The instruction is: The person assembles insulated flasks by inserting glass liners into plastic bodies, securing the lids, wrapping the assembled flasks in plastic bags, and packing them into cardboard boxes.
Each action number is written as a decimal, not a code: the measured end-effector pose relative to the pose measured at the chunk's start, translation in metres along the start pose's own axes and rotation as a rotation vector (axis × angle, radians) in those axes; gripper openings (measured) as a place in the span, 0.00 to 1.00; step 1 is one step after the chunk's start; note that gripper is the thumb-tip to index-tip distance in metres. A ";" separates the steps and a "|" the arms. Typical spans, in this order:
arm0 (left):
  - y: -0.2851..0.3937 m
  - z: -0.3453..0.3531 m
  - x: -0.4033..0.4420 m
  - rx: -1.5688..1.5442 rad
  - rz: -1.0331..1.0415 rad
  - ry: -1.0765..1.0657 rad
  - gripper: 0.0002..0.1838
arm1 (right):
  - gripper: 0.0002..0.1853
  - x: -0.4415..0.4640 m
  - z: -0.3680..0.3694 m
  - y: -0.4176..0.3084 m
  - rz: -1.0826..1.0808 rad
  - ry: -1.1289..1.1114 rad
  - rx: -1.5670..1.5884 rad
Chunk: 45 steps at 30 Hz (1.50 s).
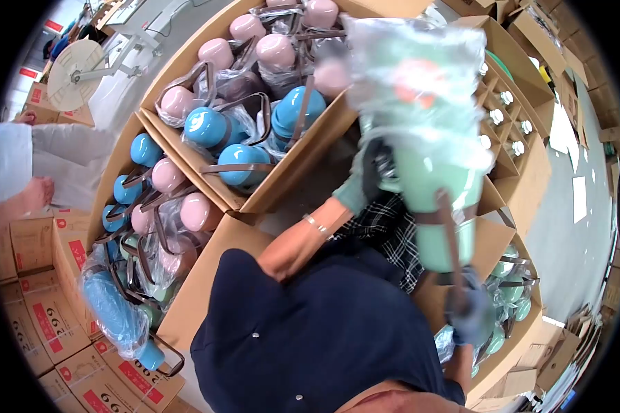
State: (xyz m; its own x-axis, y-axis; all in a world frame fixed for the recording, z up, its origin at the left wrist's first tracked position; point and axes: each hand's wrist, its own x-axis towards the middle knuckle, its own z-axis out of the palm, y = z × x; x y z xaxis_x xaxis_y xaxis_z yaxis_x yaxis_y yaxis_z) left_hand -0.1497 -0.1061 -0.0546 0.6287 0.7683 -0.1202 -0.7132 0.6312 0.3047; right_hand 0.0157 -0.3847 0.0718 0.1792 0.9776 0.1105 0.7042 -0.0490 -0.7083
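A mint-green vacuum flask [437,179] is held up before me, its upper part in a clear plastic bag [455,51] with a blurred red-orange mark. My left hand [366,175], in a grey-green and dark glove, is closed at the flask's left side; its fingertips are partly hidden. Below the flask, my gloved right hand [470,310] grips the brown strap [448,227] and is smeared by motion. Pink flasks [275,51] and blue flasks [241,165] with brown straps fill the carton [282,182] to the left of the left hand.
More flasks stand in a left carton [207,275], with a bagged blue flask [110,303] at its edge. Right are a divided carton [506,144] with white-topped items and a carton [523,337] of green flasks. Printed boxes [48,323] and another person's hand [38,193] are far left.
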 end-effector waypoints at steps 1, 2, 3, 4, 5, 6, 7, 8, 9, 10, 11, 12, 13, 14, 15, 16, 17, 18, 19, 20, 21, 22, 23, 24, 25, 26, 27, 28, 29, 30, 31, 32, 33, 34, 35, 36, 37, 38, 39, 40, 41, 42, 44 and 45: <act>0.002 0.022 0.011 0.065 0.121 -0.053 0.25 | 0.10 0.008 -0.009 -0.016 0.044 0.205 0.066; 0.010 0.034 0.020 0.048 0.050 -0.113 0.24 | 0.08 0.030 -0.022 -0.034 0.042 0.298 -0.062; 0.018 0.047 0.028 0.036 -0.022 -0.172 0.24 | 0.06 0.052 -0.035 -0.053 0.051 0.392 -0.191; 0.023 0.053 0.023 0.104 -0.125 -0.236 0.24 | 0.02 0.071 -0.046 -0.054 -0.053 0.402 -0.244; 0.036 0.053 0.010 0.213 -0.229 -0.292 0.24 | 0.03 0.089 -0.057 -0.055 -0.156 0.415 -0.298; 0.054 0.053 -0.009 0.446 -0.339 -0.397 0.24 | 0.08 0.101 -0.066 -0.041 -0.285 0.499 -0.044; 0.080 0.053 -0.027 0.714 -0.429 -0.531 0.24 | 0.09 0.106 -0.081 -0.023 -0.384 0.417 -0.057; 0.113 0.054 -0.035 0.947 -0.475 -0.646 0.24 | 0.07 0.117 -0.090 -0.025 -0.391 0.302 0.169; 0.149 0.052 -0.034 1.119 -0.458 -0.684 0.25 | 0.07 0.126 -0.096 -0.031 -0.360 0.258 0.187; 0.191 0.043 -0.023 1.279 -0.344 -0.561 0.25 | 0.09 0.130 -0.104 -0.029 -0.373 0.269 0.094; 0.228 0.026 -0.005 1.442 -0.180 -0.355 0.25 | 0.13 0.131 -0.114 -0.021 -0.409 0.295 -0.044; 0.259 0.000 0.016 1.608 0.049 -0.094 0.25 | 0.18 0.133 -0.123 -0.014 -0.448 0.324 -0.174; 0.282 -0.033 0.039 1.775 0.244 0.137 0.25 | 0.23 0.140 -0.130 -0.012 -0.480 0.340 -0.271; 0.298 -0.068 0.058 1.939 0.306 0.285 0.26 | 0.22 0.148 -0.130 -0.018 -0.518 0.357 -0.346; 0.302 -0.103 0.072 2.073 0.291 0.385 0.26 | 0.21 0.157 -0.129 -0.025 -0.555 0.376 -0.422; 0.300 -0.127 0.080 2.202 0.067 0.394 0.26 | 0.20 0.166 -0.128 -0.031 -0.592 0.399 -0.497; 0.299 -0.143 0.087 2.364 -0.227 0.372 0.28 | 0.20 0.169 -0.131 -0.027 -0.582 0.434 -0.610; 0.301 -0.151 0.092 2.495 -0.552 0.344 0.30 | 0.19 0.175 -0.128 -0.035 -0.559 0.425 -0.505; 0.310 -0.154 0.096 2.548 -0.445 0.422 0.32 | 0.19 0.181 -0.125 -0.045 -0.538 0.418 -0.397; 0.326 -0.157 0.100 2.597 -0.335 0.505 0.35 | 0.20 0.187 -0.122 -0.054 -0.518 0.414 -0.289; 0.347 -0.157 0.106 2.676 -0.362 0.461 0.35 | 0.20 0.193 -0.123 -0.060 -0.588 0.418 -0.518; 0.366 -0.153 0.106 2.755 -0.390 0.411 0.34 | 0.20 0.199 -0.122 -0.063 -0.602 0.399 -0.613; 0.380 -0.132 0.093 2.665 -0.309 0.558 0.36 | 0.21 0.205 -0.122 -0.066 -0.619 0.381 -0.707; 0.399 -0.137 0.088 2.733 -0.318 0.622 0.36 | 0.21 0.211 -0.121 -0.069 -0.639 0.364 -0.798; 0.415 -0.132 0.081 2.797 -0.332 0.690 0.36 | 0.22 0.226 -0.118 -0.074 -0.686 0.314 -0.840; 0.427 -0.131 0.065 3.022 -0.080 0.791 0.27 | 0.22 0.243 -0.111 -0.076 -0.722 0.270 -0.814; 0.441 -0.127 0.047 3.068 -0.008 0.816 0.26 | 0.23 0.261 -0.105 -0.078 -0.756 0.225 -0.788; 0.451 -0.130 0.029 3.042 -0.023 0.783 0.25 | 0.21 0.286 -0.092 -0.087 -0.812 0.180 -0.776; 0.456 -0.133 0.011 3.013 -0.040 0.747 0.25 | 0.20 0.311 -0.079 -0.096 -0.866 0.132 -0.764; 0.455 -0.139 -0.003 2.979 -0.058 0.703 0.24 | 0.19 0.335 -0.061 -0.111 -0.882 0.066 -0.698; 0.450 -0.144 -0.015 2.951 -0.071 0.652 0.23 | 0.18 0.360 -0.034 -0.134 -0.839 -0.047 -0.567; 0.441 -0.149 -0.023 2.928 -0.090 0.595 0.23 | 0.18 0.381 -0.003 -0.162 -0.708 -0.197 -0.337; 0.429 -0.154 -0.033 2.898 -0.110 0.549 0.22 | 0.19 0.402 0.028 -0.189 -0.551 -0.344 -0.122; 0.419 -0.157 -0.037 2.886 -0.139 0.493 0.22 | 0.20 0.420 0.058 -0.212 -0.420 -0.450 0.018; 0.410 -0.160 -0.043 2.871 -0.173 0.433 0.21 | 0.22 0.439 0.086 -0.236 -0.344 -0.536 0.095; 0.399 -0.162 -0.047 2.854 -0.215 0.372 0.21 | 0.20 0.448 0.109 -0.255 -0.316 -0.529 -0.062; 0.392 -0.162 -0.050 2.845 -0.258 0.316 0.20 | 0.20 0.459 0.126 -0.269 -0.394 -0.568 -0.089; 0.386 -0.162 -0.050 2.831 -0.302 0.267 0.20 | 0.19 0.467 0.141 -0.281 -0.508 -0.616 -0.079; 0.381 -0.159 -0.051 2.820 -0.355 0.206 0.20 | 0.18 0.473 0.158 -0.291 -0.614 -0.661 -0.059; 0.377 -0.157 -0.048 2.808 -0.397 0.143 0.19 | 0.17 0.476 0.175 -0.299 -0.677 -0.701 -0.036; 0.374 -0.153 -0.046 2.796 -0.433 0.089 0.19 | 0.17 0.473 0.186 -0.320 -0.749 -0.656 -0.418; 0.370 -0.150 -0.042 2.781 -0.455 0.046 0.19 | 0.18 0.471 0.206 -0.322 -0.689 -0.748 -0.362; 0.367 -0.146 -0.037 2.742 -0.382 0.057 0.19 | 0.23 0.467 0.261 -0.304 -1.044 -0.557 -0.541; 0.366 -0.140 -0.039 2.674 -0.235 0.189 0.22 | 0.24 0.450 0.262 -0.302 -0.940 -0.473 -0.622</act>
State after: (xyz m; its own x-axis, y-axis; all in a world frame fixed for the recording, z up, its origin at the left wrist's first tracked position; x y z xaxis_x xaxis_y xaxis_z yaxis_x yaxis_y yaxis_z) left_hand -0.4788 0.1096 -0.0702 0.4856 0.8304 -0.2731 0.8731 -0.4759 0.1055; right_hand -0.2961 0.1236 0.1531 -0.7528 0.6569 0.0436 0.6566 0.7539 -0.0210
